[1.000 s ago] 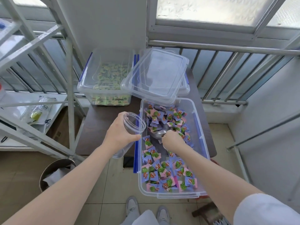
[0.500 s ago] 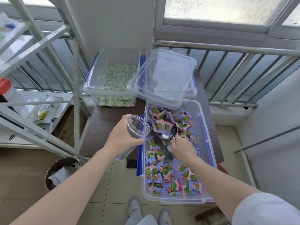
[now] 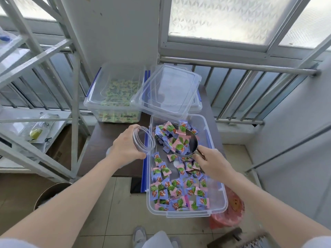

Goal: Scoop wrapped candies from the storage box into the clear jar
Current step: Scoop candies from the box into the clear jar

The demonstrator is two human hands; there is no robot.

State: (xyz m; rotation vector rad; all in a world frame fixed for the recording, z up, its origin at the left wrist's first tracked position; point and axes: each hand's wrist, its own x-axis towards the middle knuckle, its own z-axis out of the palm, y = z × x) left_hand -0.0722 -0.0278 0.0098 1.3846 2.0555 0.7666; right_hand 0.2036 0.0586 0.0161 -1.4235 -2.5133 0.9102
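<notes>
A clear storage box (image 3: 217, 192) with blue clips lies on the dark table, half over its front edge, holding several pink-and-purple wrapped candies (image 3: 172, 187). My right hand (image 3: 213, 162) grips the handle of a metal scoop (image 3: 192, 142) heaped with candies, raised over the box's far half. My left hand (image 3: 125, 146) holds the empty clear jar (image 3: 144, 139), tilted with its mouth toward the scoop, just left of the box's rim. Scoop and jar mouth are close but apart.
A clear lid (image 3: 166, 92) leans over the box's far end. A second box (image 3: 114, 97) of green candies sits behind on the table (image 3: 107, 138). A white metal rack (image 3: 41, 72) stands left, a bin (image 3: 50, 194) below, a red bag (image 3: 231, 212) right.
My right hand has lifted the scoop out of the pile, now loaded with candies, and brought it nearer the jar. The jar has stayed tilted in my left hand.
</notes>
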